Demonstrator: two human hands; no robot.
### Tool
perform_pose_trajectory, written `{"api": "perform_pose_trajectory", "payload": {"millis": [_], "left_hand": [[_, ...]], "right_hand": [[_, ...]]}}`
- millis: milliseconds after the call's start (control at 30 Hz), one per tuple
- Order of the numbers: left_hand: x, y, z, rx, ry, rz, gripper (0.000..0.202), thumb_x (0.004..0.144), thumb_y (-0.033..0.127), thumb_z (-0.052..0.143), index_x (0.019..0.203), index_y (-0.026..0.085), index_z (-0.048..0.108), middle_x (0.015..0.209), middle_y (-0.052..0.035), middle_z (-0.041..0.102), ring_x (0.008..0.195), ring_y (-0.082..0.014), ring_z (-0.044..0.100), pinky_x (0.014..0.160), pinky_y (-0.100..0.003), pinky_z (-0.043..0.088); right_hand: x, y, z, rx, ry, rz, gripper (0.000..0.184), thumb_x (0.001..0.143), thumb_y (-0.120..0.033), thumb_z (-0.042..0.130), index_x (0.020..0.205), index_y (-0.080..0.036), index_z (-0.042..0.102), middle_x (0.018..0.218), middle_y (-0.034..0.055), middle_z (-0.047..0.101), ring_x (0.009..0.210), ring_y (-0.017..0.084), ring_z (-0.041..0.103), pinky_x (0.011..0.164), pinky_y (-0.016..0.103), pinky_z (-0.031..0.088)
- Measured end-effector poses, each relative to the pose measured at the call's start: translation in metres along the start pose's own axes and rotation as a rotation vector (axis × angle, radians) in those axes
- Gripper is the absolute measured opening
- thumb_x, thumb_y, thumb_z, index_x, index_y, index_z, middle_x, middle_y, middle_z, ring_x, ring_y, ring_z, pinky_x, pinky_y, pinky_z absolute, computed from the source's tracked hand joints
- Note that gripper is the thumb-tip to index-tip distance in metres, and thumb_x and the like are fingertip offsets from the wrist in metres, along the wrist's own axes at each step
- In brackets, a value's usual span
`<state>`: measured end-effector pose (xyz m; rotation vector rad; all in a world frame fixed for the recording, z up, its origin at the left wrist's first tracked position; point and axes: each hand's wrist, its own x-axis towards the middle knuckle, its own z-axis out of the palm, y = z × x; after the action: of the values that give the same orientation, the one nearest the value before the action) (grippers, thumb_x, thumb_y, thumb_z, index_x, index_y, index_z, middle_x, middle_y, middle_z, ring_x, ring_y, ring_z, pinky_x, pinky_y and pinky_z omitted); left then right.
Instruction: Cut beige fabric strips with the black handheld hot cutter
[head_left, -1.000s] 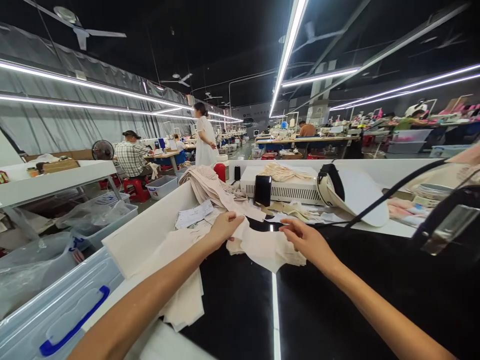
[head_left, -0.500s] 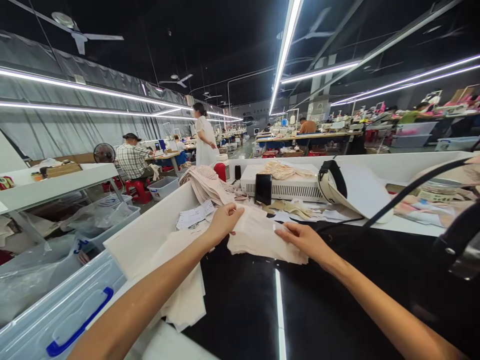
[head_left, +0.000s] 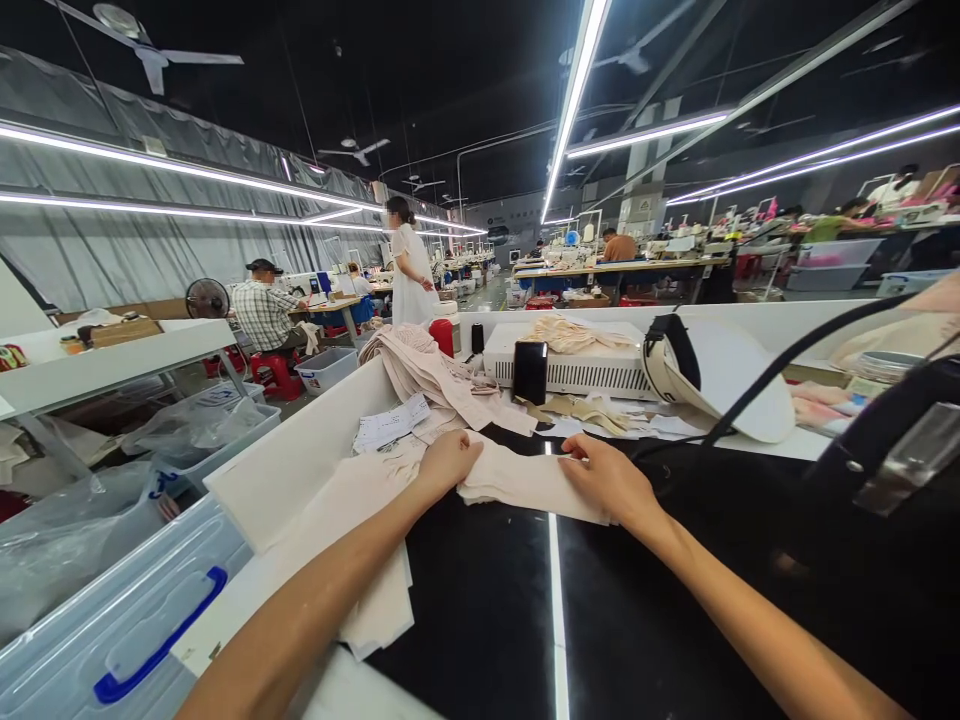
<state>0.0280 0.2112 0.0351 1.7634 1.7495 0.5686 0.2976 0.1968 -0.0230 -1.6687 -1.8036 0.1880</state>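
Pinching one cloth stack [head_left: 521, 482] with one left hand [head_left: 446, 462]; touching it with one right hand [head_left: 613, 482], cannot tell whether clamped. Seeing less stack top than half a second ago.

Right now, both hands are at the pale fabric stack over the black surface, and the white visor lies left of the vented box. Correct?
Not quite: the head view shows the white visor to the right of the vented box. The left hand and right hand are indeed at the pale fabric stack over the black surface.

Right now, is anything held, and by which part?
Cream fabric stack: left hand at its left end, right hand at its right; grip can't be confirmed.
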Motion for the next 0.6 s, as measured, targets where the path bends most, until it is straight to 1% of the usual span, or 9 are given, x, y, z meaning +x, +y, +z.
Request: {"api": "perform_pose_trajectory", "payload": {"millis": [100,167,200,267,333,400,433,500,600], "left_hand": [[-0.003,0.001,-0.001,0.027,-0.021,-0.023,0.038,0.107,0.041,0.070,0.136,0.017,0.066,0.135,-0.0114,0.068,0.115,-0.0263,0.071,0.098,-0.047,0.063],[-0.006,0.002,-0.003,0.039,-0.023,-0.029,0.038,0.107,0.041,0.070,0.136,0.017,0.066,0.133,-0.0112,0.069,0.113,-0.0256,0.072,0.096,-0.046,0.064],[-0.009,0.002,-0.005,0.046,-0.019,-0.029,0.037,0.108,0.041,0.070,0.136,0.017,0.066,0.132,-0.0110,0.069,0.111,-0.0252,0.072,0.095,-0.046,0.064],[-0.014,0.001,-0.011,0.066,-0.002,-0.022,0.037,0.108,0.042,0.070,0.135,0.016,0.066,0.130,-0.0106,0.070,0.108,-0.0242,0.073,0.093,-0.044,0.065],[-0.021,-0.003,-0.019,0.100,0.027,-0.008,0.037,0.108,0.042,0.069,0.134,0.016,0.067,0.126,-0.0100,0.071,0.105,-0.0231,0.073,0.091,-0.043,0.065],[-0.029,-0.011,-0.032,0.151,0.067,0.017,0.036,0.109,0.043,0.068,0.132,0.016,0.067,0.124,-0.0095,0.072,0.103,-0.0227,0.073,0.091,-0.043,0.065],[-0.034,-0.016,-0.039,0.183,0.090,0.030,0.035,0.109,0.043,0.068,0.131,0.016,0.068,0.123,-0.0094,0.072,0.104,-0.0230,0.073,0.092,-0.044,0.064],[-0.043,-0.030,-0.057,0.253,0.137,0.047,0.034,0.109,0.042,0.068,0.130,0.016,0.069,0.125,-0.0097,0.072,0.109,-0.0243,0.073,0.096,-0.046,0.063],[-0.058,-0.052,-0.083,0.352,0.189,0.028,0.034,0.108,0.041,0.070,0.132,0.017,0.068,0.132,-0.0108,0.070,0.116,-0.0261,0.071,0.100,-0.048,0.062]], "right_hand": [[-0.005,-0.004,-0.002,-0.080,0.035,-0.073,0.026,0.094,-0.024,0.061,0.116,-0.021,0.075,0.119,0.0149,0.076,0.116,0.035,0.067,0.100,0.047,0.052],[-0.008,-0.009,-0.003,-0.105,0.040,-0.135,0.033,0.095,-0.025,0.061,0.125,-0.021,0.074,0.132,0.0165,0.073,0.126,0.039,0.063,0.107,0.052,0.050],[-0.010,-0.011,-0.003,-0.109,0.033,-0.171,0.035,0.096,-0.026,0.060,0.128,-0.021,0.073,0.136,0.0159,0.072,0.129,0.039,0.062,0.109,0.052,0.049],[-0.014,-0.017,-0.001,-0.107,0.000,-0.241,0.035,0.099,-0.025,0.056,0.128,-0.023,0.075,0.134,0.0136,0.074,0.126,0.037,0.065,0.108,0.051,0.051],[-0.020,-0.021,0.001,-0.098,-0.045,-0.298,0.030,0.101,-0.026,0.052,0.115,-0.024,0.079,0.120,0.0113,0.079,0.114,0.034,0.071,0.101,0.047,0.055],[-0.026,-0.024,0.004,-0.083,-0.075,-0.333,0.032,0.103,-0.029,0.049,0.104,-0.024,0.081,0.110,0.0109,0.081,0.105,0.033,0.074,0.095,0.046,0.057],[-0.029,-0.026,0.005,-0.071,-0.081,-0.344,0.034,0.104,-0.030,0.048,0.103,-0.024,0.081,0.110,0.0117,0.081,0.105,0.033,0.074,0.095,0.047,0.057],[-0.037,-0.031,0.006,-0.037,-0.087,-0.360,0.036,0.103,-0.030,0.046,0.107,-0.022,0.081,0.115,0.0135,0.081,0.109,0.035,0.074,0.097,0.050,0.058],[-0.052,-0.043,0.005,0.029,-0.116,-0.389,0.035,0.102,-0.034,0.049,0.111,-0.023,0.080,0.120,0.0139,0.080,0.112,0.036,0.074,0.101,0.054,0.059]]}}
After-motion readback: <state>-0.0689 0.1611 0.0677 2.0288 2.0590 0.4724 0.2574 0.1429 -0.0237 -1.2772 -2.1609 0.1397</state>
